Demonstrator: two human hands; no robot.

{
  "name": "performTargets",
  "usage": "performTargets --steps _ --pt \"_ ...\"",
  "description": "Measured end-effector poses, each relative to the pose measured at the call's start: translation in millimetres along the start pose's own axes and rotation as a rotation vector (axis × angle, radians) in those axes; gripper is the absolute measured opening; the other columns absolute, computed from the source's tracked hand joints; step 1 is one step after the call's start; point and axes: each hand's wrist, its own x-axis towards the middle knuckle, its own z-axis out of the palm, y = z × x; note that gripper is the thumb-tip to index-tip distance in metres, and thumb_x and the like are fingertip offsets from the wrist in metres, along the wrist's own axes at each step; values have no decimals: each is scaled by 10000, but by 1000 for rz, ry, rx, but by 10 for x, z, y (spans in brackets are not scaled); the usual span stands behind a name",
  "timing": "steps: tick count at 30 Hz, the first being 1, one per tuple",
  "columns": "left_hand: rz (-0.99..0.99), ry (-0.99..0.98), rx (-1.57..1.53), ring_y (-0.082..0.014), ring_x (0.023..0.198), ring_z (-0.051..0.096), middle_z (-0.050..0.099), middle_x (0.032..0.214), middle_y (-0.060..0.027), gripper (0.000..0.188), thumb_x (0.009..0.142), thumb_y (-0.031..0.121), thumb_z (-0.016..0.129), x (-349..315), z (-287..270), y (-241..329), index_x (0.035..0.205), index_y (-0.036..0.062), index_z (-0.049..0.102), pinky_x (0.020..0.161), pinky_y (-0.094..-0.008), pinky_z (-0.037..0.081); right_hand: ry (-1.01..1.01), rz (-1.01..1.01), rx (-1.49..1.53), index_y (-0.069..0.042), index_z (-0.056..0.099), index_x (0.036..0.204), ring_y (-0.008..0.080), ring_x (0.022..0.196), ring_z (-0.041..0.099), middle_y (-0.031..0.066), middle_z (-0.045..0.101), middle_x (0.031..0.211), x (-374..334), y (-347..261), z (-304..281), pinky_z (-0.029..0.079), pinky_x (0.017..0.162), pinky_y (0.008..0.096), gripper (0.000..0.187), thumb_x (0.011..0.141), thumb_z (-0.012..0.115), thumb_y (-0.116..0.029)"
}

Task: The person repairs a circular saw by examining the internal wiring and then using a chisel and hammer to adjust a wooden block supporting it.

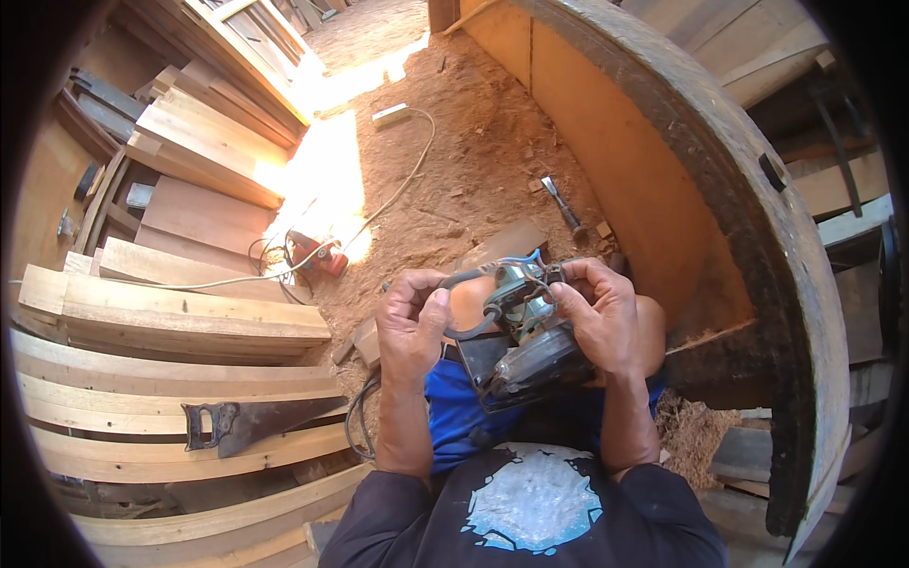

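A dark green and black power tool (pixel 530 350) with a flat base plate rests across my lap; it looks like a circular saw. Its upper end is opened up, and a loose blue wire (pixel 532 256) shows there beside other thin leads. My left hand (pixel 414 317) is closed, pinching the thick grey cable (pixel 464 331) that loops into the tool. On the tool's other side, my right hand (pixel 606 312) has thumb and fingers closed at the opened end, by the wires. Exactly which small part sits between those fingertips is hidden.
Stacked planks (pixel 189 317) fill the left, with a handsaw (pixel 256 424) lying on them. A red power tool (pixel 317 256) and a white power strip (pixel 390 115) lie on the sawdust-covered ground. A chisel (pixel 565 210) lies ahead. A large curved wooden panel (pixel 644 161) stands close on the right.
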Motion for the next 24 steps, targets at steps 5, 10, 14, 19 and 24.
performTargets --steps 5,10,14,19,24 --pt "6 19 -41 -38 621 592 677 815 -31 125 989 88 616 29 -9 -68 1071 -5 618 584 -196 505 -29 -6 11 28 682 1021 41 709 598 16 702 814 4 -29 -6 483 639 224 99 953 684 -44" --pt "-24 29 -59 -46 590 575 649 742 -24 145 967 107 593 42 -10 -75 1050 -10 614 563 -196 481 -32 -11 -8 30 685 1022 52 730 623 29 715 832 3 -41 -19 502 651 231 104 951 686 -45" --pt "-23 9 -108 -51 585 567 638 716 -26 146 947 85 575 47 -31 -70 1047 -16 614 567 -198 481 -26 -3 -7 33 686 1025 58 746 639 37 721 837 3 -22 -17 516 662 238 109 947 690 -43" --pt "-19 -6 -99 -57 586 562 629 700 -33 161 929 87 560 56 -26 -50 1036 -22 610 570 -203 478 -23 -17 -8 37 685 1024 52 745 635 38 722 836 2 -15 -16 512 665 235 109 942 692 -35" --pt "-1 -22 -99 -55 591 561 627 708 -31 154 929 87 557 48 -36 -45 1029 -19 607 575 -202 475 -26 -31 15 40 684 1026 47 750 629 39 723 836 2 -20 -3 507 668 232 109 941 688 -27"
